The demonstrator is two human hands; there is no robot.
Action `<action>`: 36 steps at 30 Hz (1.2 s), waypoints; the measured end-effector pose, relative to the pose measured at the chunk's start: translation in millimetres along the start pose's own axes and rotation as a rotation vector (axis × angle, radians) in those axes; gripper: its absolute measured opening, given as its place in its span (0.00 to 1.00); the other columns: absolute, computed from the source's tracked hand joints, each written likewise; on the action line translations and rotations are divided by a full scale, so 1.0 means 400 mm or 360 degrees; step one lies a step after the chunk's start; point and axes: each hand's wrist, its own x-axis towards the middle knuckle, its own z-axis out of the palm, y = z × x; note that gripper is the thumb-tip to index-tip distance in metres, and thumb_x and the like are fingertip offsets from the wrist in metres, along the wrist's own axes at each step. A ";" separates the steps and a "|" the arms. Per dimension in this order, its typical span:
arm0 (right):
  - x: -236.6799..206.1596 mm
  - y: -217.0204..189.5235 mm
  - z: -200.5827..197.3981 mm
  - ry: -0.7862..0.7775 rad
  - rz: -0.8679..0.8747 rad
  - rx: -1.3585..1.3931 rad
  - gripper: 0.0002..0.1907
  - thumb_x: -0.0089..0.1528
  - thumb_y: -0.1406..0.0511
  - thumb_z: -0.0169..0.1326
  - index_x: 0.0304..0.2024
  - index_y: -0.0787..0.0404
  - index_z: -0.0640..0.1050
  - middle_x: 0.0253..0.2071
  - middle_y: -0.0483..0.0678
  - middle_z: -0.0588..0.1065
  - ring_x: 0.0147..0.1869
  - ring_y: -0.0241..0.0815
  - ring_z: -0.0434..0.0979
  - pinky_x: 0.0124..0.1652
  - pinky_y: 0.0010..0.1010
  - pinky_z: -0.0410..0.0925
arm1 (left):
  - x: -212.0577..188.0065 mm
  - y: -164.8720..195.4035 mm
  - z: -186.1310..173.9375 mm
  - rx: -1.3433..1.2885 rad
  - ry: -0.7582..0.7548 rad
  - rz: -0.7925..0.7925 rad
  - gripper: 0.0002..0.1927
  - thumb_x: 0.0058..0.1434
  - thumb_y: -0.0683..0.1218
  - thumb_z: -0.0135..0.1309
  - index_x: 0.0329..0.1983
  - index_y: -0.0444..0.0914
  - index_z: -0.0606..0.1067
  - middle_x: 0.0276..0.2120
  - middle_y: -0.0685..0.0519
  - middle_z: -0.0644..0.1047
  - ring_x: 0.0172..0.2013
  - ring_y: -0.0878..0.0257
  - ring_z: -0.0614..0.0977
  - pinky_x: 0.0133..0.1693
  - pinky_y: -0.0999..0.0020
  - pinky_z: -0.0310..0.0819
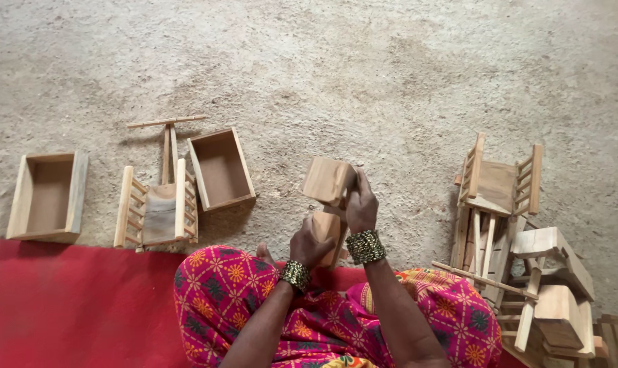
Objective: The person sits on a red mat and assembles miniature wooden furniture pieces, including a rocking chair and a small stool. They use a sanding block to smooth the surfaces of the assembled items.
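Rough sandy floor under us, red mat at our knees, both hands busy on one small wooden box.

Our left hand wraps the lower end of the wooden box, and our right hand closes over its upper block, holding it just above our lap. We judge a loose grip could let the top block slip and drop onto the floor. Two open trays and a little slatted cart lie to the left; stacked toy furniture crowds our right elbow and could topple.

A small pale wooden cart body, unfinished, held tilted above the floor.
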 end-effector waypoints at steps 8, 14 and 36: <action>-0.043 0.029 0.015 -0.0179 0.0196 -0.0541 0.27 0.69 0.70 0.38 0.72 0.56 0.64 0.39 0.59 0.82 0.35 0.50 0.84 0.31 0.36 0.77 | 0.008 -0.014 0.008 -0.0100 0.0094 0.0034 0.42 0.47 0.59 0.66 0.59 0.33 0.67 0.38 0.37 0.81 0.36 0.43 0.85 0.39 0.52 0.82; -0.011 -0.007 0.008 -0.0139 0.0327 -0.0304 0.29 0.66 0.69 0.41 0.71 0.59 0.59 0.42 0.58 0.80 0.36 0.52 0.85 0.32 0.38 0.81 | 0.008 0.012 0.006 0.0047 -0.0001 -0.0039 0.40 0.47 0.58 0.66 0.57 0.33 0.67 0.36 0.37 0.81 0.35 0.44 0.85 0.38 0.53 0.82; -0.039 0.047 -0.158 0.0373 0.0527 0.0832 0.29 0.64 0.76 0.40 0.69 0.60 0.64 0.55 0.53 0.75 0.49 0.35 0.81 0.47 0.28 0.79 | 0.042 0.047 -0.030 0.0266 -0.0446 0.0034 0.31 0.45 0.53 0.65 0.51 0.38 0.71 0.38 0.43 0.82 0.37 0.47 0.86 0.42 0.54 0.81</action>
